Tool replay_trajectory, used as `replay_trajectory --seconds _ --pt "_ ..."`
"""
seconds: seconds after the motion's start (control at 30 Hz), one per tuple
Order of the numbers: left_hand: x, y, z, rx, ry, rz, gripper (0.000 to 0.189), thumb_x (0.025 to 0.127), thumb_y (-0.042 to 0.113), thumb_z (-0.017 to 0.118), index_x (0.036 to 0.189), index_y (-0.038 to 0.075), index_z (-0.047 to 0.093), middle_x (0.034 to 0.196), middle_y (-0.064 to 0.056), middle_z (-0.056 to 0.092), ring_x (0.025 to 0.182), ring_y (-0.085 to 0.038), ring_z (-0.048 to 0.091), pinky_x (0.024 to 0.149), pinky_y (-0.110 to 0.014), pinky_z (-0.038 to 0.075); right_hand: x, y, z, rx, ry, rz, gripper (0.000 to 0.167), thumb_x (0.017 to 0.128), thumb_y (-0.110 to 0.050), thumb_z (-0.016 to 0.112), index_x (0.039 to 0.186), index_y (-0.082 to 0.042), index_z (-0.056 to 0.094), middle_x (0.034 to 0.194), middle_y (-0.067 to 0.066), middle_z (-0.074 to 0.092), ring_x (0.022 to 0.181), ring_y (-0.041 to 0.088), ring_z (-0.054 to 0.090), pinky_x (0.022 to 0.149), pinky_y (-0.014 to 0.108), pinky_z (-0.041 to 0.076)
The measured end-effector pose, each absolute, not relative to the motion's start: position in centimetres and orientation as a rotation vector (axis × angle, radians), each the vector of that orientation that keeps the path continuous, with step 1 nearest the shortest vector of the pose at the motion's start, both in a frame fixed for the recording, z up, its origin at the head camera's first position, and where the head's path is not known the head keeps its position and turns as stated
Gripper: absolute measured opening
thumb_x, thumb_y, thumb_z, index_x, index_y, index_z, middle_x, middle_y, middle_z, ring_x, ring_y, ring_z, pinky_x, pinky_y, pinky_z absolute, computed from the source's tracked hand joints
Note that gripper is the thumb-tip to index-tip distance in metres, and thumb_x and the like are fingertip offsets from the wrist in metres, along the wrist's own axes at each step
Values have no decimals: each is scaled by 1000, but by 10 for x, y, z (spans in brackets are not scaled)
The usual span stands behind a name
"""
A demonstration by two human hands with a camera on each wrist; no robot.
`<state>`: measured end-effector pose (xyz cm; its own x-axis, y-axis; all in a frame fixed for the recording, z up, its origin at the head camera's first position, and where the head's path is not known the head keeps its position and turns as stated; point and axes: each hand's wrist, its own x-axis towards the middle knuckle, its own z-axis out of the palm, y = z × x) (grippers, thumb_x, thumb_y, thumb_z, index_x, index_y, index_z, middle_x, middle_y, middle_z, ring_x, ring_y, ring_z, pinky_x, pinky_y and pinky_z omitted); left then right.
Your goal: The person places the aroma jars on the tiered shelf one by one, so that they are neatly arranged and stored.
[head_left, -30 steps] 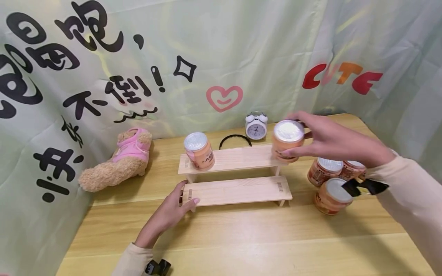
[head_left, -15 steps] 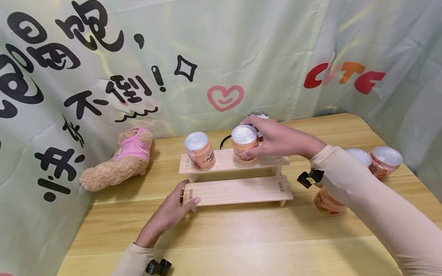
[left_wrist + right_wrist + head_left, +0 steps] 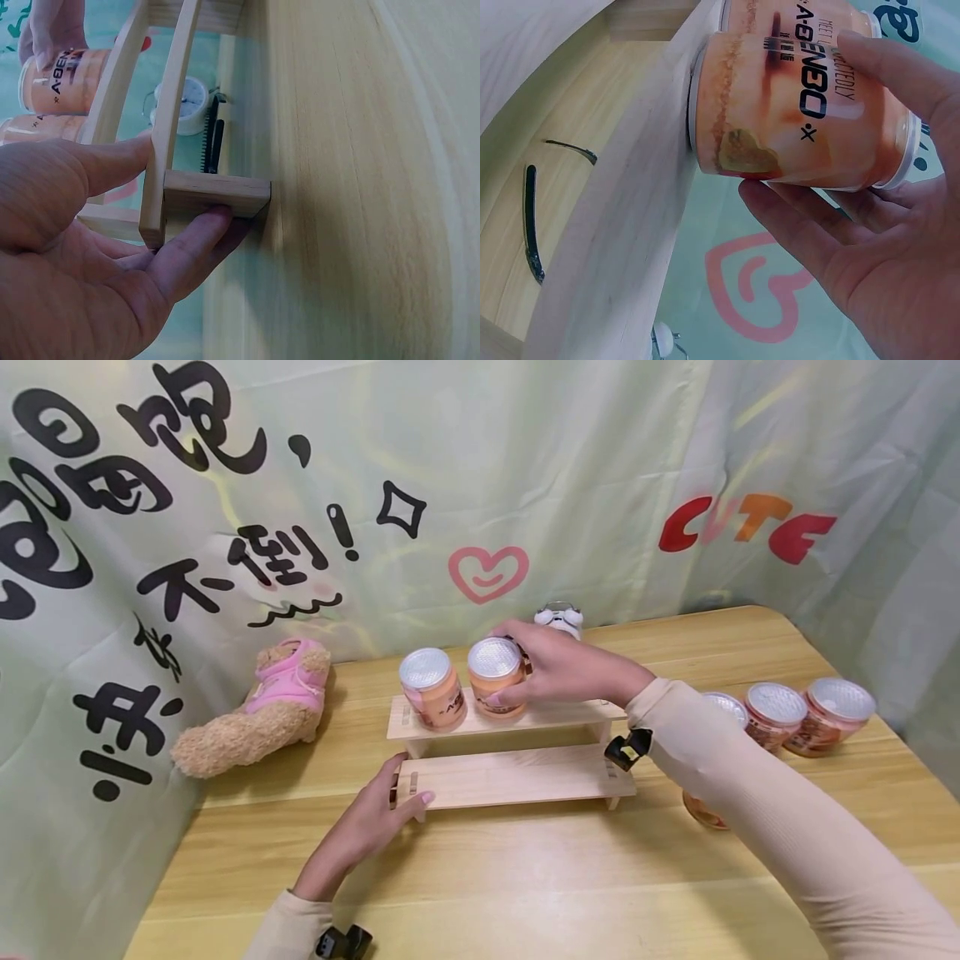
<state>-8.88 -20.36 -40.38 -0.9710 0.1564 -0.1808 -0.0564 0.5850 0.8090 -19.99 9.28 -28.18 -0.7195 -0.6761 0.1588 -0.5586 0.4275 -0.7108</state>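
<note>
“Can (image 3: 493, 680) in your right hand (image 3: 564, 662), was it?”

“Yes, I gripped that orange A-BENBO can upright on the back wooden shelf (image 3: 561, 714), just beside another can (image 3: 438, 700).”

“Your left hand (image 3: 375, 810)?”

“It held the front shelf (image 3: 510, 777) by its left end.”

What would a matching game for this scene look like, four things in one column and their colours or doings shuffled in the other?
Column one
1. Left hand
2. Right hand
3. Plush toy
4. Alarm clock

Column two
A. Dressed in pink
B. Grips the end of the lower shelf
C. White, partly hidden in the head view
D. Holds a can at the upper shelf

Pairs: 1-B, 2-D, 3-A, 4-C
</note>
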Motion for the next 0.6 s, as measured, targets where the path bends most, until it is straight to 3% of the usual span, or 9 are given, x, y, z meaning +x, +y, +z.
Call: replay_trajectory --seconds 0.33,0.6 --pt "-89 -203 -405 78 2584 1339 72 97 24 72 155 6 34 131 -15 62 124 -30 57 107 -52 44 -197 91 -282 -1076 2547 -1149 72 80 -23 89 136 -1 49 122 10 63 111 22 60 98 38 51" --pt "-89 -202 -405 94 2579 1343 70 97 22 71 155 6 34 133 -16 61 125 -30 56 108 -52 43 -190 112 -281 -1025 2491 -1217 80 85 -21 86 148 -2 41 139 13 55 124 30 56 104 49 49"
